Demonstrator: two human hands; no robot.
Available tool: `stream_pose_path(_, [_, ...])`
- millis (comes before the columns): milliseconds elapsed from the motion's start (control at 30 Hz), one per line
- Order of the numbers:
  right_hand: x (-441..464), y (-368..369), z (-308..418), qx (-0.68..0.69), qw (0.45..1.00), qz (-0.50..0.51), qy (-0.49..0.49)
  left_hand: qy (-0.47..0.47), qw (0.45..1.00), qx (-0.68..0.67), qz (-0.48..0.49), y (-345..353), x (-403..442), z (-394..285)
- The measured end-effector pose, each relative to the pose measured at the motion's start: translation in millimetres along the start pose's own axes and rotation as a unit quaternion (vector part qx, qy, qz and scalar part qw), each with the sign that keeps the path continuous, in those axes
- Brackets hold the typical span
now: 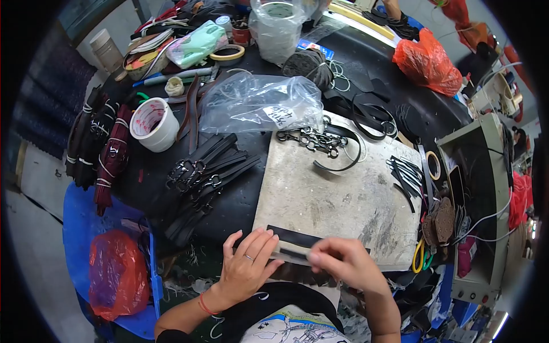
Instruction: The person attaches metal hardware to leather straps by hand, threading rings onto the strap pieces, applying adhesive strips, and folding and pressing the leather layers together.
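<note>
A pale, stained work board [337, 200] lies before me, with a flat black strip [297, 236] along its front edge. Nearer to me is a narrower grey-and-black strip [293, 255]. My left hand [249, 260] rests with its fingers stretched out at the left end of both strips. At the narrower strip's right end, my right hand [349, 260] is closed in a pinch; what sits between its fingertips is hidden. Further back on the board are metal clasps [314, 141], a curved black strap [343, 167] and several short thin black strips [405, 174].
Bundled black straps with metal hooks [200, 177] lie left of the board. Behind are a white tape roll [154, 124] and a clear plastic bag [257, 103]. Yellow-handled scissors [419, 255] sit at the right edge. A blue bin [77, 228] holds a red bag [118, 274].
</note>
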State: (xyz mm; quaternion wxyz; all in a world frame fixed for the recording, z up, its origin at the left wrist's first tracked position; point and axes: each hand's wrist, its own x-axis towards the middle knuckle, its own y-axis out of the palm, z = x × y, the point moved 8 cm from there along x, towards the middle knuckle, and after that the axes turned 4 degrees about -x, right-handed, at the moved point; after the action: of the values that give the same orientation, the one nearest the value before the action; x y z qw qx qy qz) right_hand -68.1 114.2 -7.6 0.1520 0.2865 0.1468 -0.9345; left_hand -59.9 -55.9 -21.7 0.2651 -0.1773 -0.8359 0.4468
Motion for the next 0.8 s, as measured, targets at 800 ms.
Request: stream_pose_path(800, [49.9,11.4,1.2,-0.100,0.993,-0.064,0.004,0.038,0.999,0.015,0.003,-4.8,-3.6,7.4])
